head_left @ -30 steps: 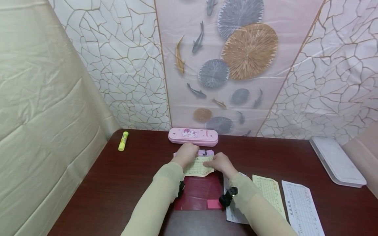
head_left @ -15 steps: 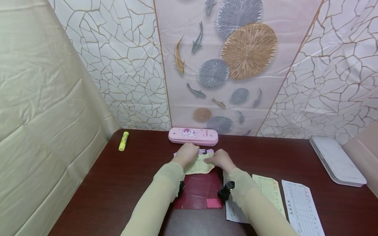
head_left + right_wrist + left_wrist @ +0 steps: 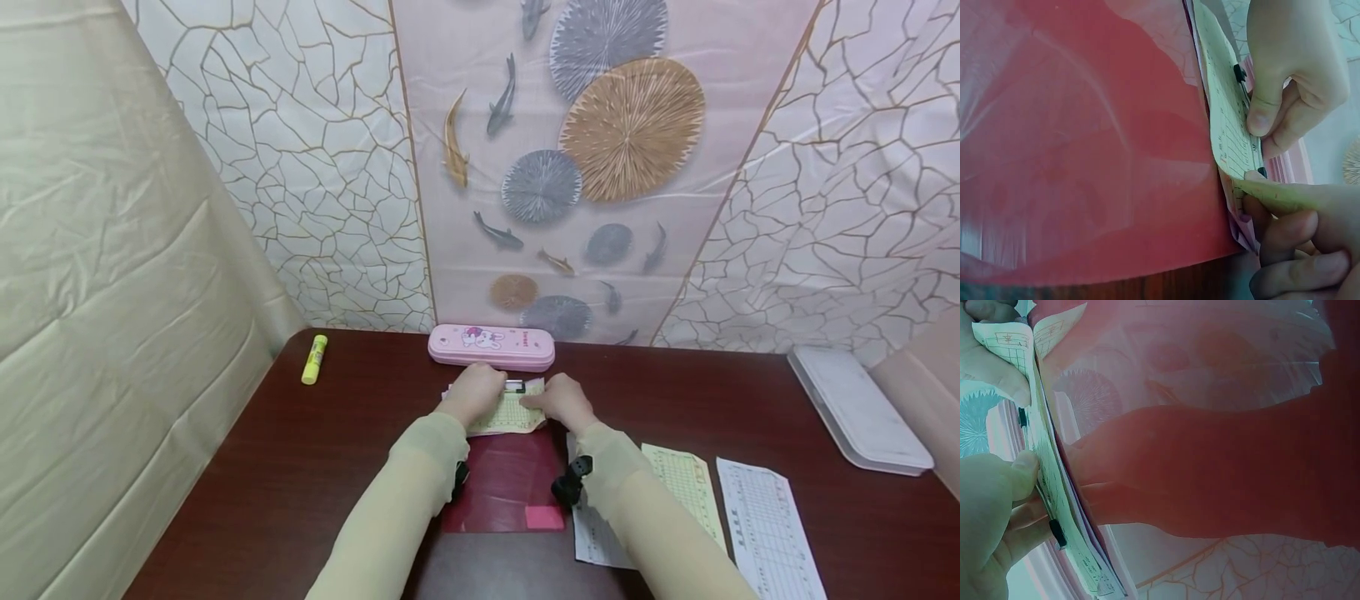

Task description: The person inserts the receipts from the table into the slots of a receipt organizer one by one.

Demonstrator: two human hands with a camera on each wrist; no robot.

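Note:
A translucent red folder (image 3: pixel 510 483) lies on the table, its far edge carrying a stack of printed yellow sheets (image 3: pixel 517 414) and a metal clip (image 3: pixel 515 386) with black ends. My left hand (image 3: pixel 477 393) pinches the clip, thumb on its wire bar; the left wrist view shows this thumb (image 3: pixel 1022 475) between the black end pieces. With thumb and fingers, my right hand (image 3: pixel 564 402) pinches the sheets' right corner, which curls up in the right wrist view. White and purple layers show beneath the yellow paper (image 3: pixel 1225 119). The red cover (image 3: pixel 1085 156) fills much of that view.
Behind the folder stands a pink pencil case (image 3: pixel 491 347). A yellow glue stick (image 3: pixel 315 360) lies far left. Right of the folder lie a yellow printed sheet (image 3: pixel 686 492) and a white printed sheet (image 3: pixel 768 529), with another white sheet (image 3: pixel 596 533) under my right forearm. A white box (image 3: pixel 858 408) stands far right.
The yellow sheets' near edge has shifted back toward the pencil case, covering more of the purple strip at the clip. My right hand has moved slightly back with it; my left hand stays.

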